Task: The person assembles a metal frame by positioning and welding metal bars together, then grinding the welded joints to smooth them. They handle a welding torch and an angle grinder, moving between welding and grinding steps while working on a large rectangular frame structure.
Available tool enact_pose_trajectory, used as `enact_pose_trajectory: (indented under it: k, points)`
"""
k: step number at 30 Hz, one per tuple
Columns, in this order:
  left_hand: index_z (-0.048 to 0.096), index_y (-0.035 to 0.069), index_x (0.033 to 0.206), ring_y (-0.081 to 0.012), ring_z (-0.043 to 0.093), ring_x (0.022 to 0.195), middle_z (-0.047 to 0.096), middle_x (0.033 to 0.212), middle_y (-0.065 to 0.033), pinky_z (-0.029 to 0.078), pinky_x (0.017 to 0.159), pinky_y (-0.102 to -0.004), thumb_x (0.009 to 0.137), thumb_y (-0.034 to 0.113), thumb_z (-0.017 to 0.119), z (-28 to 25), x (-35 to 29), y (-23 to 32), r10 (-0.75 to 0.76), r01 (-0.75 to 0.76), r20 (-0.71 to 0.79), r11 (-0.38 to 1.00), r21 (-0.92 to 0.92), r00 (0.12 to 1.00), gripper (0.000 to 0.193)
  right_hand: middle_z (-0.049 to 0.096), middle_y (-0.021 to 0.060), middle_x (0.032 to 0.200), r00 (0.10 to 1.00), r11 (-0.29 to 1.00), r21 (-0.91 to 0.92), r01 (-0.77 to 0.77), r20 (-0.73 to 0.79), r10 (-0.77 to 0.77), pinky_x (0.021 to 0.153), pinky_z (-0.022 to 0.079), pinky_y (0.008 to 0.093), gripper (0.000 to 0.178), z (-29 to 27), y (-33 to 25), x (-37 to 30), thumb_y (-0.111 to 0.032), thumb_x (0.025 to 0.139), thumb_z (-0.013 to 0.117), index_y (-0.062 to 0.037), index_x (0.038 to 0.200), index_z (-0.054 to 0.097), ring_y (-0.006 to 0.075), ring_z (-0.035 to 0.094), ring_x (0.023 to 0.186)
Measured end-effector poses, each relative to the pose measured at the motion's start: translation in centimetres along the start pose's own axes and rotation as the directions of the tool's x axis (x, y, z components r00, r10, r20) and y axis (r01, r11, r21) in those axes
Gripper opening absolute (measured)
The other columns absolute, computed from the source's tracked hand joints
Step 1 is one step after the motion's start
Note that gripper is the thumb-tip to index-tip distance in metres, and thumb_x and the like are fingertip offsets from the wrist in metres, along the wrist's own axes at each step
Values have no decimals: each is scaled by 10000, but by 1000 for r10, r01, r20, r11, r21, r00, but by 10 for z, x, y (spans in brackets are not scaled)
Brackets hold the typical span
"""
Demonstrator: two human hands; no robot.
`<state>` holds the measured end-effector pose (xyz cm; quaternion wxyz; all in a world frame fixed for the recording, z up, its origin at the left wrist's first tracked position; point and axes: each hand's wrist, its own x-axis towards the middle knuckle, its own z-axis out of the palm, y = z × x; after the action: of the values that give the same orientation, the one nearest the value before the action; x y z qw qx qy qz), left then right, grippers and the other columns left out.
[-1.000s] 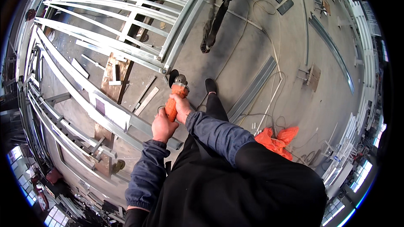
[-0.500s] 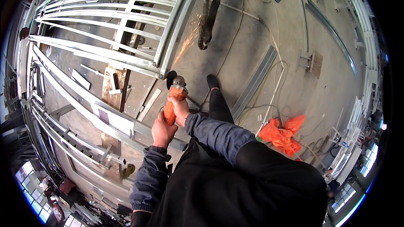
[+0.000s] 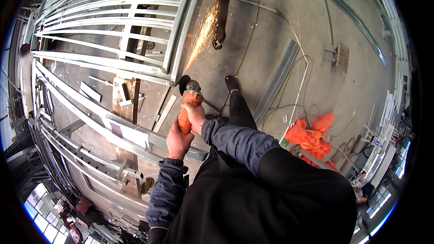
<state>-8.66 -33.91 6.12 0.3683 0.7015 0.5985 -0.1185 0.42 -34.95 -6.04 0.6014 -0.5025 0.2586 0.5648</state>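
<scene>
An orange angle grinder [image 3: 191, 101] is held between my two hands. My right hand [image 3: 195, 115] wraps around its body just behind the metal head. Behind it my left hand [image 3: 178, 139] is closed on the rear of the tool. The dark disc [image 3: 184, 82] stands at the corner of a galvanized metal frame [image 3: 177, 58], at the end of its outer tubes. A stream of bright sparks [image 3: 203, 36] flies from there, away from me. My hands cover much of the grinder's body; the exact spot where the disc touches is too small to make out.
A dark, worn hanging or lying strip [image 3: 221, 22] is beside the sparks. Cables [image 3: 257, 22] cross the concrete floor. Orange plastic bags [image 3: 309, 138] lie right of me, near a long grey metal profile [image 3: 278, 81]. More tubes [image 3: 90, 113] stretch along the left, over wooden boards.
The sparks have grown much brighter and denser. The view has shifted slightly; both hands keep their hold on the angle grinder at the frame's corner.
</scene>
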Motion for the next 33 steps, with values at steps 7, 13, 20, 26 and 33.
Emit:
enact_pose_trajectory:
  k: [7, 13, 20, 26, 33]
  points:
    - [629, 63, 1331, -451, 718, 1030, 748, 1070, -248, 565, 895, -492, 686, 259, 779, 0, 2, -3, 7, -7, -13, 1000, -19, 1000, 690, 659, 68, 912, 999, 999, -32, 36, -15, -37, 716, 549, 412, 287, 1, 4, 2, -170, 863, 769, -44, 1082, 632, 219, 668, 770]
    - [616, 55, 1361, -443, 721, 1043, 752, 1086, -246, 568, 903, -482, 686, 237, 769, -7, -4, 4, -26, 26, 14, 1000, 1, 1000, 716, 692, 72, 1015, 998, 999, -15, -50, -35, 50, 828, 531, 398, 398, 4, 2, -12, -193, 819, 780, -24, 1158, 659, 204, 656, 899]
    - [622, 48, 1352, -438, 724, 1037, 753, 1091, -239, 569, 902, -476, 694, 239, 772, -7, -7, 9, -23, 24, 14, 999, -25, 1000, 701, 651, 66, 882, 999, 998, -37, 42, -26, -43, 659, 548, 413, 245, 4, 3, -8, -168, 881, 760, -46, 1044, 623, 211, 668, 735]
    - [637, 35, 1327, -423, 730, 1039, 755, 1090, -233, 570, 900, -469, 698, 232, 774, -7, -8, 4, -33, 33, 3, 999, -1, 999, 674, 651, 46, 902, 999, 1000, -14, 4, -46, -5, 659, 542, 410, 239, 7, 2, -14, -165, 879, 762, -65, 1051, 629, 202, 668, 755]
    - [631, 24, 1340, -424, 728, 1061, 752, 1113, -236, 566, 919, -460, 690, 220, 778, -7, -8, -6, -21, 21, -8, 1000, 0, 1000, 695, 658, 45, 933, 997, 998, 15, -62, -53, 63, 715, 551, 408, 270, 9, 6, -18, -167, 869, 768, -66, 1084, 638, 200, 665, 783]
